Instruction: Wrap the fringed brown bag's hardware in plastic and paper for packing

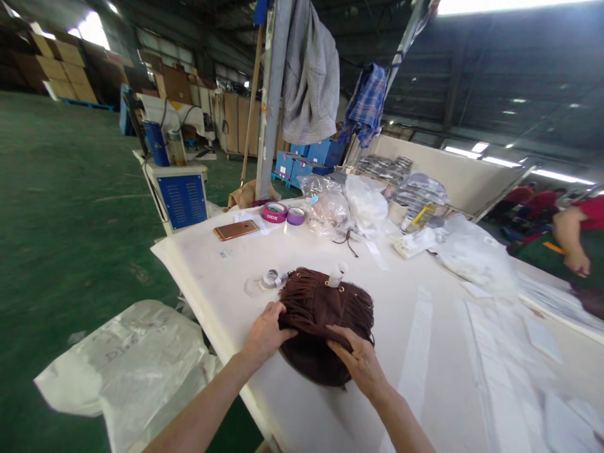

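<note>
A dark brown fringed bag (325,308) lies on the white table, its rounded base toward me and its eyelets at the far edge. My left hand (267,330) grips the bag's left side, thumb on top of the fold. On the right, my right hand (359,362) holds the edge of the same fold, thumb above and fingers partly hidden. A small white roll of paper (337,275) stands at the bag's far edge between the eyelets. Just left of the bag sits a roll of clear tape (271,279).
Along the table's (198,270) far side are a phone (236,230), a pink tape roll (275,212), a purple tape roll (296,216) and plastic bags (365,204). A metal post (274,100) rises behind. A white sack (141,358) lies at the left. A co-worker's hand (578,261) shows at the right.
</note>
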`<action>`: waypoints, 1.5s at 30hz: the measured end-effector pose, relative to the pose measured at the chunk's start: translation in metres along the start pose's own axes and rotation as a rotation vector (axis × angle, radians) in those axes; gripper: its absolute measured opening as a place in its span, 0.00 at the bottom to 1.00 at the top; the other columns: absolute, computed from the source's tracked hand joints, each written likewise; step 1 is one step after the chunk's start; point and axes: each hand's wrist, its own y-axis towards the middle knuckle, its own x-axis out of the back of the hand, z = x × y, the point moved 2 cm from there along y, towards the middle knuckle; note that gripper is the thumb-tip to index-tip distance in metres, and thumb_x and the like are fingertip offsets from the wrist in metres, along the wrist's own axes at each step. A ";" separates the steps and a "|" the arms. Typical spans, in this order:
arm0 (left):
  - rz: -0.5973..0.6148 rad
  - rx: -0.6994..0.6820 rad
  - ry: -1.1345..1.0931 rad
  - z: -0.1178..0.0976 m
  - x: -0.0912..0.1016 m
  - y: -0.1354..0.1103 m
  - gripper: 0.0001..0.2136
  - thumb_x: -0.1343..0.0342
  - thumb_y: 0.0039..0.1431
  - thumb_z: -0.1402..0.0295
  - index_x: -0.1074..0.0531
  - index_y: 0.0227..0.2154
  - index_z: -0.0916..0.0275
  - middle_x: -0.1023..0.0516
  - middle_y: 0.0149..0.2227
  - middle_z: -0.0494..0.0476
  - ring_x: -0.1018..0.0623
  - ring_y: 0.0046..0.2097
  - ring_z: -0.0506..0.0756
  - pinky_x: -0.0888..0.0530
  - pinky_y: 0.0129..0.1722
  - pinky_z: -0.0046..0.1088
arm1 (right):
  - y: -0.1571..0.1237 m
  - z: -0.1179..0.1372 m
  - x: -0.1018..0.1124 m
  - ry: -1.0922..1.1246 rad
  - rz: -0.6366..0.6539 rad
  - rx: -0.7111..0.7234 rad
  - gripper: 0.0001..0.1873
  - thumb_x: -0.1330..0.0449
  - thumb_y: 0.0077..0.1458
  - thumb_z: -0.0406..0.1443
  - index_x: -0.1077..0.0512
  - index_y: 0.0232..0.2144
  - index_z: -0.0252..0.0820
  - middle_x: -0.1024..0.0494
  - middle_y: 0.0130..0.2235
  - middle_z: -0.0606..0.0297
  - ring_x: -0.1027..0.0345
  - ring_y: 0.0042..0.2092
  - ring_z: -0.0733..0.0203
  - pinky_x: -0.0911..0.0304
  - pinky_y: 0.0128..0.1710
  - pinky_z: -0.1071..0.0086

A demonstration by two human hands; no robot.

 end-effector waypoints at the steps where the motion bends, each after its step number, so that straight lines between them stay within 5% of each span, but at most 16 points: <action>1: -0.009 0.003 0.008 -0.001 0.000 -0.001 0.12 0.40 0.39 0.77 0.33 0.29 0.61 0.32 0.34 0.50 0.30 0.34 0.52 0.36 0.35 0.27 | -0.002 -0.001 -0.001 -0.036 -0.003 0.020 0.16 0.45 0.55 0.42 0.29 0.44 0.46 0.25 0.46 0.62 0.32 0.48 0.57 0.37 0.50 0.61; 6: -0.029 0.041 -0.041 0.002 -0.002 0.002 0.08 0.48 0.46 0.83 0.33 0.25 0.63 0.32 0.29 0.48 0.31 0.33 0.51 0.36 0.36 0.27 | -0.017 -0.007 -0.022 -0.374 -0.078 0.261 0.19 0.46 0.56 0.39 0.33 0.50 0.44 0.29 0.51 0.58 0.38 0.54 0.53 0.41 0.53 0.54; 10: -0.020 0.112 -0.123 0.013 0.002 0.009 0.05 0.48 0.52 0.79 0.34 0.24 0.65 0.34 0.23 0.46 0.31 0.30 0.50 0.34 0.34 0.28 | -0.030 -0.010 -0.046 -0.611 -0.167 0.407 0.24 0.46 0.55 0.34 0.41 0.56 0.41 0.34 0.55 0.56 0.45 0.58 0.50 0.47 0.55 0.48; 17: 0.095 0.198 -0.251 0.022 0.006 0.011 0.07 0.49 0.51 0.71 0.37 0.20 0.64 0.37 0.17 0.44 0.34 0.21 0.47 0.35 0.21 0.22 | -0.034 -0.003 -0.057 -0.619 -0.145 0.341 0.27 0.47 0.53 0.31 0.41 0.56 0.43 0.36 0.57 0.57 0.49 0.59 0.48 0.51 0.57 0.46; 24: 0.045 0.195 -0.105 0.029 0.051 0.004 0.11 0.56 0.48 0.62 0.34 0.23 0.64 0.26 0.24 0.57 0.25 0.28 0.57 0.27 0.30 0.36 | -0.033 0.001 -0.055 -0.575 -0.057 0.277 0.27 0.47 0.51 0.31 0.40 0.55 0.40 0.38 0.57 0.56 0.50 0.60 0.47 0.53 0.57 0.44; 27: -0.075 0.055 0.041 0.016 0.063 -0.008 0.14 0.55 0.47 0.68 0.31 0.37 0.64 0.27 0.41 0.63 0.28 0.45 0.61 0.33 0.47 0.43 | -0.033 0.002 -0.054 -0.554 -0.038 0.263 0.27 0.46 0.51 0.32 0.40 0.55 0.40 0.38 0.58 0.56 0.50 0.60 0.47 0.54 0.57 0.44; 29: -0.049 -0.237 0.205 -0.001 0.054 -0.017 0.19 0.55 0.49 0.73 0.33 0.45 0.60 0.32 0.51 0.60 0.35 0.54 0.59 0.40 0.54 0.40 | -0.032 0.003 -0.053 -0.546 -0.035 0.258 0.27 0.46 0.52 0.32 0.40 0.55 0.40 0.38 0.58 0.56 0.50 0.60 0.47 0.54 0.57 0.44; 33: 0.109 -0.822 0.696 -0.024 0.022 -0.021 0.14 0.59 0.55 0.78 0.29 0.36 0.60 0.27 0.41 0.58 0.30 0.45 0.57 0.34 0.45 0.35 | -0.032 0.005 -0.052 -0.532 -0.021 0.267 0.28 0.45 0.52 0.35 0.41 0.56 0.40 0.38 0.58 0.55 0.51 0.60 0.47 0.56 0.58 0.44; 36: 0.150 -0.864 0.779 -0.016 0.023 -0.007 0.13 0.58 0.53 0.81 0.30 0.27 0.60 0.28 0.30 0.54 0.28 0.33 0.55 0.32 0.35 0.31 | -0.033 0.005 -0.051 -0.505 -0.024 0.259 0.29 0.44 0.53 0.38 0.42 0.56 0.41 0.39 0.58 0.56 0.52 0.61 0.48 0.58 0.59 0.45; 40: 0.049 -0.819 0.915 -0.001 0.056 0.002 0.15 0.60 0.49 0.83 0.30 0.23 0.63 0.29 0.24 0.59 0.28 0.29 0.60 0.32 0.27 0.36 | -0.035 0.005 -0.051 -0.466 -0.044 0.237 0.29 0.44 0.53 0.41 0.43 0.57 0.43 0.38 0.58 0.57 0.53 0.61 0.50 0.59 0.59 0.47; 43: -0.135 -0.856 0.949 -0.013 0.063 -0.007 0.15 0.62 0.49 0.81 0.29 0.24 0.66 0.26 0.31 0.67 0.27 0.35 0.64 0.31 0.29 0.41 | -0.034 0.010 -0.051 -0.450 -0.046 0.231 0.29 0.45 0.53 0.41 0.43 0.57 0.42 0.38 0.57 0.57 0.53 0.60 0.50 0.59 0.60 0.48; 45: -0.162 -1.027 0.810 -0.030 0.044 -0.017 0.16 0.61 0.53 0.78 0.28 0.35 0.68 0.27 0.43 0.67 0.29 0.46 0.61 0.31 0.42 0.39 | -0.032 0.015 -0.050 -0.444 -0.057 0.223 0.28 0.46 0.54 0.41 0.44 0.56 0.41 0.38 0.57 0.56 0.53 0.61 0.50 0.60 0.60 0.47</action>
